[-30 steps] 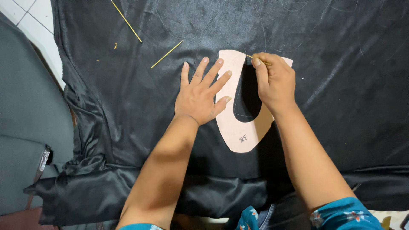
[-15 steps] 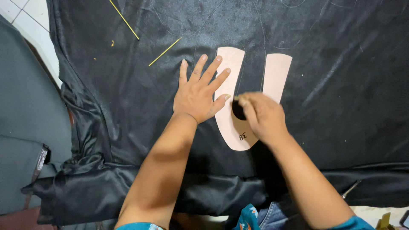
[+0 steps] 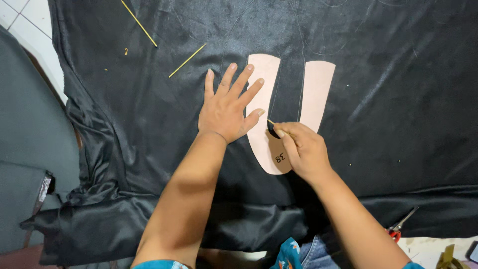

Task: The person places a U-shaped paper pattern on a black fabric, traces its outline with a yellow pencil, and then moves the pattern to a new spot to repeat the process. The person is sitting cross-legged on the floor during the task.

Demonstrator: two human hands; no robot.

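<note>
A pale pink U-shaped paper pattern [image 3: 318, 87] lies flat on a sheet of shiny black fabric [image 3: 398, 99]. My left hand [image 3: 228, 104] is spread open, palm down, with its fingers pressing the pattern's left arm onto the fabric. My right hand [image 3: 301, 149] is closed around a thin yellowish marking stick [image 3: 273, 122], its tip at the inner curve of the U, near the bottom. The right hand covers part of the pattern's lower right side.
Two thin yellow sticks [image 3: 186, 60] lie on the fabric at the upper left. Red-handled scissors [image 3: 401, 225] rest by the fabric's lower right edge. White floor tiles [image 3: 30, 30] show at the far left, beside a dark grey surface [image 3: 20, 149].
My right hand has travelled from the top of the pattern's right arm down along the inner edge to the bottom of the U. My left hand has stayed pressed on the pattern.
</note>
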